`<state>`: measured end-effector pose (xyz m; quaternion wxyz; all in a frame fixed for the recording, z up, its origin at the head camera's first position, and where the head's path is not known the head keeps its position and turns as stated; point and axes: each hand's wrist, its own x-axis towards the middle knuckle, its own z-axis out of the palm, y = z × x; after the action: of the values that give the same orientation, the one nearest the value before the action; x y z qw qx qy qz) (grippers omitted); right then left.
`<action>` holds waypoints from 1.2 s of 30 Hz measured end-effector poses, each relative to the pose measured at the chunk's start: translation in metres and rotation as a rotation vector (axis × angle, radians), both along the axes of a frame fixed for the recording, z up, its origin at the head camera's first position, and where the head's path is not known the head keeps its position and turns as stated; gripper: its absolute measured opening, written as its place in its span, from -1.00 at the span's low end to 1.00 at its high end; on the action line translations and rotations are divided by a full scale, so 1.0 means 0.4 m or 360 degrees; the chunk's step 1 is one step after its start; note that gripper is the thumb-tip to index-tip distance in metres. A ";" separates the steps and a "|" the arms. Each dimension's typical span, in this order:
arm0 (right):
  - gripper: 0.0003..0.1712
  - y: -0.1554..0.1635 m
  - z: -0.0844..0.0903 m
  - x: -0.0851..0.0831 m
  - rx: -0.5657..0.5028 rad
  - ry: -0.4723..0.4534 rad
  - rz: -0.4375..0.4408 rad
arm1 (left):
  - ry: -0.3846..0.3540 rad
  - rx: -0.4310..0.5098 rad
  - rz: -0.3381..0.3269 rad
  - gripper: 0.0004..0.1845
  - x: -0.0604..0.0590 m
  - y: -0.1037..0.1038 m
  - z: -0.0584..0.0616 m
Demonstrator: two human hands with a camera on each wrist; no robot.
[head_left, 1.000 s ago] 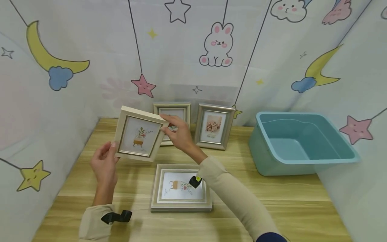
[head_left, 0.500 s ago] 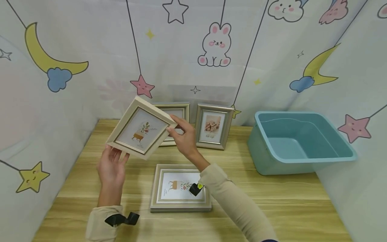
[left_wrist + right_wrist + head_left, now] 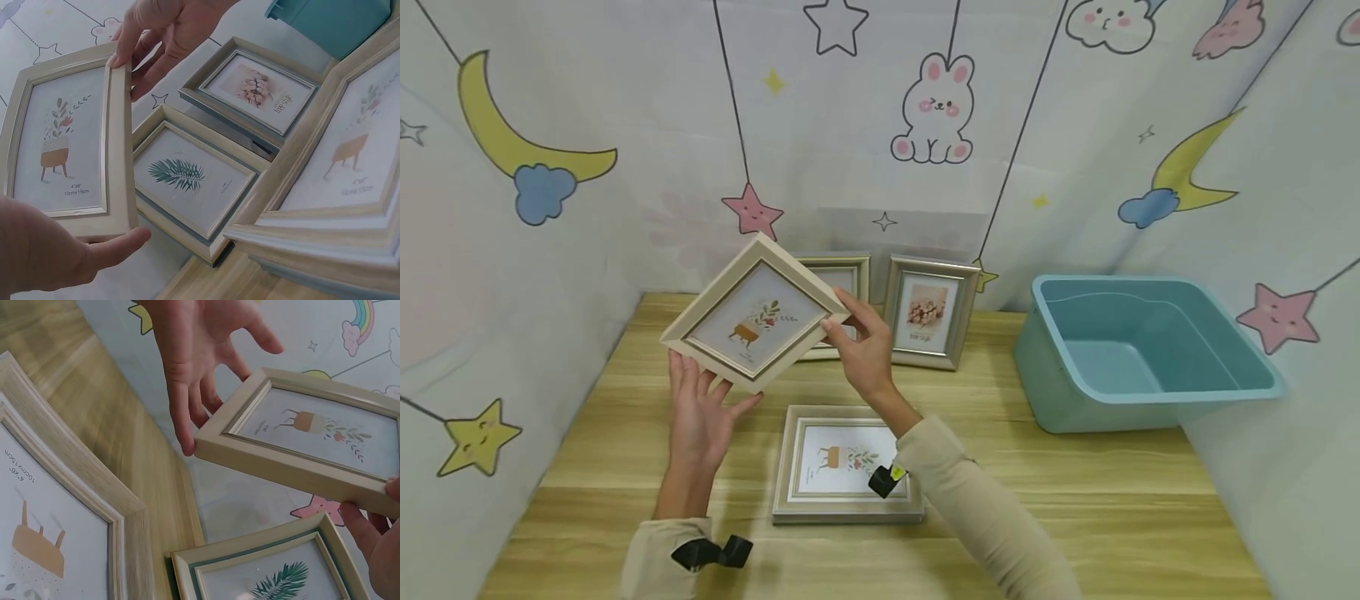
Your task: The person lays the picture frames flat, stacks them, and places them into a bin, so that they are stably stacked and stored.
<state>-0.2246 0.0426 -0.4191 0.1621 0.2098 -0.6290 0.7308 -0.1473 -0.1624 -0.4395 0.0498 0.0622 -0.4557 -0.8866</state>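
A cream picture frame (image 3: 756, 312) with a potted-plant print is held up over the back left of the table, turned cornerwise. My right hand (image 3: 867, 354) pinches its right corner between thumb and fingers. Below the lower left edge, my left hand (image 3: 700, 425) has its fingers stretched out, palm up, with fingertips right at the frame's underside. In the right wrist view, the left fingers (image 3: 182, 419) show straight along the frame's end. Beneath the arms a wider beige picture frame (image 3: 820, 504) lies flat, partly covered by the right wrist camera.
Against the back wall stand a cream frame (image 3: 181, 175) with a green leaf print, largely hidden in the head view, and a silver frame (image 3: 928, 312) with pink flowers. A blue plastic bin (image 3: 1037, 367) is at the right on the wooden table (image 3: 1150, 500).
The held picture frame has tilted clockwise and shifted slightly right. My left hand has slid from its left side to underneath, its fingers spreading out. The right hand keeps its grip.
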 end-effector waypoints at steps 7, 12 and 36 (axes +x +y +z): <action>-0.47 0.011 -0.005 0.023 0.0073 -0.0093 -0.0049 | -0.0005 -0.0054 0.0028 -0.42 0.000 -0.003 -0.012; -0.54 0.037 0.030 0.049 0.0472 -0.0258 -0.0097 | -0.0026 -0.0109 0.0091 -0.41 0.006 -0.010 -0.018; -0.37 0.097 0.033 0.045 0.0812 -0.0876 0.0091 | 0.0147 -0.0996 0.0388 -0.32 0.021 0.032 -0.030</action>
<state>-0.2067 0.0814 -0.4060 -0.0910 0.0567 -0.8047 0.5839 -0.1387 -0.1498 -0.4516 0.1926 0.0578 -0.6922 -0.6931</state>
